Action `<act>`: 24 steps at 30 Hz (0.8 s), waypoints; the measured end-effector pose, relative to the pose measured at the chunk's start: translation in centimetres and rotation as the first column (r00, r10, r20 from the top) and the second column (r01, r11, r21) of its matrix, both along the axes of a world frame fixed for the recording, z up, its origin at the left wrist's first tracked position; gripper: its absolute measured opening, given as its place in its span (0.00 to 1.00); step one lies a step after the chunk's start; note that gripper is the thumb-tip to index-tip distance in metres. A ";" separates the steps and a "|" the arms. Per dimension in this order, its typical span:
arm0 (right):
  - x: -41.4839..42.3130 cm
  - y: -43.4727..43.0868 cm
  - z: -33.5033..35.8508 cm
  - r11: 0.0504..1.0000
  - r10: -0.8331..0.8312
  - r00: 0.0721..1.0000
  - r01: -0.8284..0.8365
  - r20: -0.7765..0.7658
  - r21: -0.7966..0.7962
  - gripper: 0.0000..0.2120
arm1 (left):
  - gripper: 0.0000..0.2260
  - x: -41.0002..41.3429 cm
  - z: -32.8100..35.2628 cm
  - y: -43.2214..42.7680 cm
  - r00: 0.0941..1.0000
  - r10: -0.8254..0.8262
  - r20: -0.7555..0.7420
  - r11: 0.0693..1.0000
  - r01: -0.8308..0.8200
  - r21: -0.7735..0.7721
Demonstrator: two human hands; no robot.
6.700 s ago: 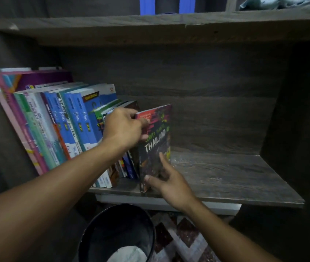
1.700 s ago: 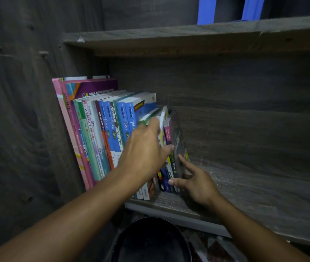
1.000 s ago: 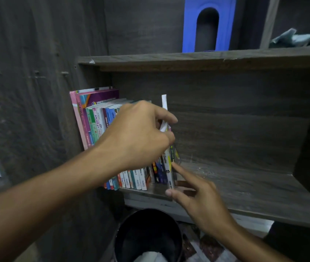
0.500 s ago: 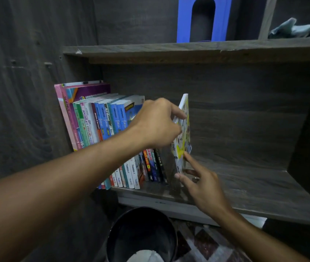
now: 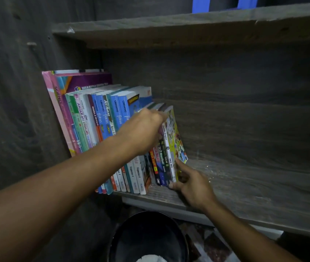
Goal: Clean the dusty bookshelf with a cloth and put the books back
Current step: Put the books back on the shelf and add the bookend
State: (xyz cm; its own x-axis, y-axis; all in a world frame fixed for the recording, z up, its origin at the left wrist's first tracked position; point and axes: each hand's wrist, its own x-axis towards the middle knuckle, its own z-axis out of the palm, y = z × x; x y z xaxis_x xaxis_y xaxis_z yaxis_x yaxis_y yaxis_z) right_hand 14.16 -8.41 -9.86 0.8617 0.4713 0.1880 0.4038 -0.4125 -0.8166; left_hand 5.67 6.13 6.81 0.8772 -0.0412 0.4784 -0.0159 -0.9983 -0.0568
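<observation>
Head view: a row of books (image 5: 101, 118) stands on the left part of the grey wooden shelf (image 5: 245, 188), leaning left against the side wall. The tall ones are at the far left; thinner, shorter ones follow to the right. Last on the right is the yellow-green book (image 5: 175, 137), tilted like its neighbours and touching the one beside it, its foot on the shelf board.

The left hand (image 5: 144, 129) reaches over the tops of the short books, fingers bent and held together, the tips at the top corner of the yellow-green book. The hand is blurred there, and whether it grips that corner or only presses on it I cannot tell.

The right hand (image 5: 192, 184) is at the foot of the same book. Its index finger lies straight along the lower cover and the thumb sits at the base of the spine, so the bottom corner is pinched between them. The other fingers are curled in.

An upper shelf (image 5: 188, 27) carries something blue (image 5: 200, 4). Below the lower board, near the person, stands a black bin (image 5: 148, 237) with something white inside (image 5: 148, 259) — beside it, patterned floor tiles (image 5: 213, 242).
</observation>
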 end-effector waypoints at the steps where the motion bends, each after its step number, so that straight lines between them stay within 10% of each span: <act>1: 0.3 0.2 -0.1 1.000 0.010 1.000 -0.010 -0.011 0.010 0.42 | 0.16 0.2 0.0 0.1 0.999 -0.010 0.034 1.000 0.010 0.000; 11: -1.2 1.0 0.7 0.999 -0.017 0.990 0.023 0.138 -0.039 0.37 | 0.21 -1.2 -2.7 0.3 0.947 -0.041 0.319 0.995 0.067 -0.070; 18: -1.7 0.8 0.2 0.999 -0.054 0.992 0.054 0.111 0.004 0.34 | 0.35 -3.1 -3.9 -0.1 0.972 0.032 0.235 0.999 -0.026 -0.025; 24: -0.9 0.3 0.9 1.000 -0.012 0.999 0.012 0.044 -0.004 0.37 | 0.11 -0.3 -1.0 -0.4 0.969 0.142 0.204 0.990 -0.136 -0.045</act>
State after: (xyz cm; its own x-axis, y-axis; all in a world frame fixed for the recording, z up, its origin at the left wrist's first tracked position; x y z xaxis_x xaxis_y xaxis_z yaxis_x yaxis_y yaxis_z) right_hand 13.29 -8.13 -8.94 0.8584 0.4618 0.2235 0.4339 -0.4212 -0.7964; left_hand 5.40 5.72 5.84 0.7554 0.0915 0.6488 0.1322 -0.9911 -0.0141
